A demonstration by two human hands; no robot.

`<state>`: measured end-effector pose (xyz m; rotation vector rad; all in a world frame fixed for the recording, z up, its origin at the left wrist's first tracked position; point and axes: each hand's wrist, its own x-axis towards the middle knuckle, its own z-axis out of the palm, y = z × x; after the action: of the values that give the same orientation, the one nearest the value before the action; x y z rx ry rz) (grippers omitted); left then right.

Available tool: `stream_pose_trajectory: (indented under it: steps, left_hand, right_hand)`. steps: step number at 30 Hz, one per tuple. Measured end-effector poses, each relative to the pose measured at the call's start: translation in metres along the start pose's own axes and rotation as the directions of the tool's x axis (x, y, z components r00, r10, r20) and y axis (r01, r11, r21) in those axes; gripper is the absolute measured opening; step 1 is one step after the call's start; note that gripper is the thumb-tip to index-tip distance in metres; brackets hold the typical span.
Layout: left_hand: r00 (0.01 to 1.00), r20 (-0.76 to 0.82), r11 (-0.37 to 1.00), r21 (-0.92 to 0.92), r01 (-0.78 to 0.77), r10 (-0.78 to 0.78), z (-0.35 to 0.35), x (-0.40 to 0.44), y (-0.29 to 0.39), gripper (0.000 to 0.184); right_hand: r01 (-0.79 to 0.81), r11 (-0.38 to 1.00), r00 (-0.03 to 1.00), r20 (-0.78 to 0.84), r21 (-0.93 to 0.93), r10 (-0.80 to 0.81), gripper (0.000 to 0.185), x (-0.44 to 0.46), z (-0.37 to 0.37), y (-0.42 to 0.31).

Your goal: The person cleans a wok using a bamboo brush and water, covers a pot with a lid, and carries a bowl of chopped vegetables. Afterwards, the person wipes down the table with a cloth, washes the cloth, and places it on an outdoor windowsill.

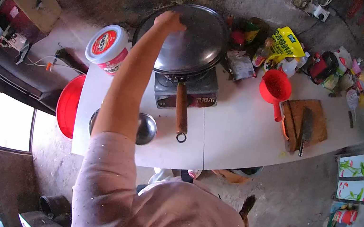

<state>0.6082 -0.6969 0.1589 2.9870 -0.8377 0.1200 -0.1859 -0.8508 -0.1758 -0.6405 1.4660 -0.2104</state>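
Note:
My left hand (170, 21) is over the top of a large domed metal lid (198, 44), its fingers curled in at the middle of it. The knob is hidden under the hand. The lid covers a wok whose wooden handle (182, 108) points toward me. Beneath the wok is a portable stove (204, 93) on the white table. A metal bowl (146, 129) is partly hidden behind my left forearm. My right hand is not in view.
A white-lidded tub (107, 44) stands left of the wok. To the right are a red plastic ladle (275, 87), a cutting board (320, 122) with a cleaver (306, 127), and a yellow bag (286, 44) among bottles. A red basin (68, 106) is beyond the table's left edge.

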Motion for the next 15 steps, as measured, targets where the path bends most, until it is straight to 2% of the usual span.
stream_pose_trajectory:
  steps: [2,6,8,10,11,12,13,14,15]
  left_hand:
    - [0.976,0.114,0.974,-0.107,0.199,-0.186,0.002,-0.012,-0.003,0.056]
    - [0.948,0.143,0.945,-0.126,0.303,-0.285,0.019,-0.014,-0.005,0.052]
    - [0.957,0.118,0.956,-0.101,0.276,-0.263,0.024,-0.009,0.003,0.045]
    - [0.946,0.212,0.957,-0.108,0.27,-0.243,0.033,-0.016,0.006,0.042]
    - [0.991,-0.01,0.979,-0.161,0.127,-0.13,0.071,0.002,-0.002,0.041]
    - [0.999,-0.044,0.984,-0.18,-0.002,-0.006,0.08,0.003,-0.002,0.043]
    - [0.998,0.056,0.95,-0.312,-0.019,0.039,0.088,0.017,-0.001,0.037]
    - [0.995,0.097,0.949,-0.316,0.024,0.007,0.091,0.002,-0.014,0.037]
    - [0.988,0.153,0.909,-0.414,0.038,0.028,0.086,-0.006,-0.024,0.036]
  right_hand:
    - [0.008,1.0,0.999,-0.036,0.025,-0.007,0.034,-0.008,0.004,-0.002]
    - [0.047,0.997,0.991,-0.124,0.066,-0.039,0.036,-0.028,0.009,-0.016]
    - [0.101,0.99,0.982,-0.172,0.098,-0.083,0.037,-0.039,0.013,-0.026]
    - [0.2,0.973,0.959,-0.228,0.116,-0.169,0.038,-0.05,0.016,-0.044]
    - [0.263,0.957,0.941,-0.254,0.124,-0.226,0.038,-0.055,0.02,-0.056]
    - [0.327,0.936,0.918,-0.279,0.128,-0.282,0.039,-0.062,0.024,-0.067]
    - [0.4,0.908,0.887,-0.299,0.123,-0.351,0.039,-0.069,0.03,-0.083]
    - [0.479,0.87,0.848,-0.315,0.115,-0.425,0.04,-0.076,0.038,-0.1]
    - [0.552,0.825,0.808,-0.318,0.117,-0.496,0.04,-0.082,0.049,-0.116]
